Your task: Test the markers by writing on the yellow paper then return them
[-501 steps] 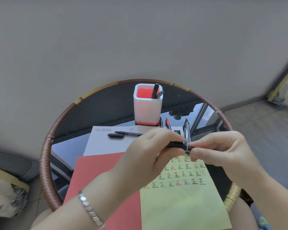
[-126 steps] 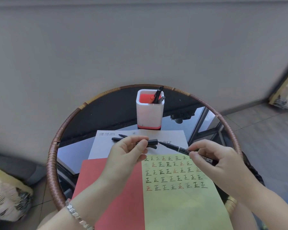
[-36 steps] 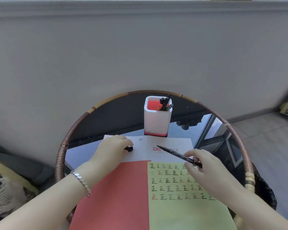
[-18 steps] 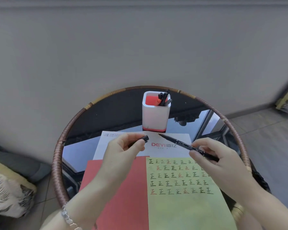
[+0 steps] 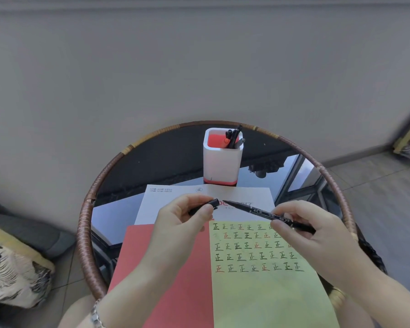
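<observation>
marker (image 5: 268, 213) pinched in right hand (image 5: 317, 233) | cap (image 5: 205, 205) pinched in left hand (image 5: 182, 223)

The uncapped black marker (image 5: 255, 209) was angled tip-first toward its black cap (image 5: 212, 203), just apart, above the character-filled yellow paper (image 5: 265, 297).

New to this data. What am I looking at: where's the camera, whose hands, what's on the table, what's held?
There is no robot here, only a person's two bare hands. The single picture comes from a wide-angle camera worn on the head, looking forward and down. The left hand pinches a black cap. The right hand holds an uncapped black marker, with its tip aimed at the cap, close but not joined. On the round glass table lie a white sheet, a red paper and the yellow paper, which has rows of written characters. Behind them stands a white pen cup holding more markers.
</observation>
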Motion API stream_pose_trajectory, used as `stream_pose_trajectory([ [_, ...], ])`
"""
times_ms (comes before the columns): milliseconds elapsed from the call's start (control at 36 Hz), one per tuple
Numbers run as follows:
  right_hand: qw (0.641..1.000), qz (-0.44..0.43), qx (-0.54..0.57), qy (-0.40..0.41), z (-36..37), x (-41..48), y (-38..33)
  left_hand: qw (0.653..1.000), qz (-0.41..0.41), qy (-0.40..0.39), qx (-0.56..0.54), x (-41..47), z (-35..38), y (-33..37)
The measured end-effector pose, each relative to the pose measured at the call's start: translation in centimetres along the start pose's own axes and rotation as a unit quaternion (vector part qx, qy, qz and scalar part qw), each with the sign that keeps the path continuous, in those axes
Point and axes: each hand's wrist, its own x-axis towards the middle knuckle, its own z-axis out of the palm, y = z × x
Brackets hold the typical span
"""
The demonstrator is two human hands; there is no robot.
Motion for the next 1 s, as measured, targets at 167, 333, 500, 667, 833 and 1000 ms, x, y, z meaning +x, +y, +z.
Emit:
stream_pose_trajectory([
  [167,1.0,-0.016,-0.006,-0.002,-0.2,-0.2,0.1,1.0,0.004,-0.029,0.006,-0.2,0.3,0.3],
  [333,0.997,-0.066,-0.038,-0.021,-0.4,0.0,-0.7,0.99,0.031,-0.081,0.11,-0.2,0.7,0.2],
  [500,0.991,-0.125,-0.048,-0.014,-0.3,0.3,-0.9,0.995,-0.014,-0.088,0.04,0.0,0.6,0.9],
  [667,0.979,-0.178,-0.094,-0.021,-0.3,0.5,-1.4,0.992,-0.019,-0.127,0.022,-0.2,0.4,0.7],
  [833,0.995,-0.09,0.02,-0.034,0.0,1.2,-1.8,0.977,0.162,-0.081,0.11,0.1,0.1,-1.0],
  [1000,0.981,-0.035,0.189,0.012,0.7,1.8,-2.5,0.979,0.204,0.015,-0.013,0.3,1.4,0.3],
])
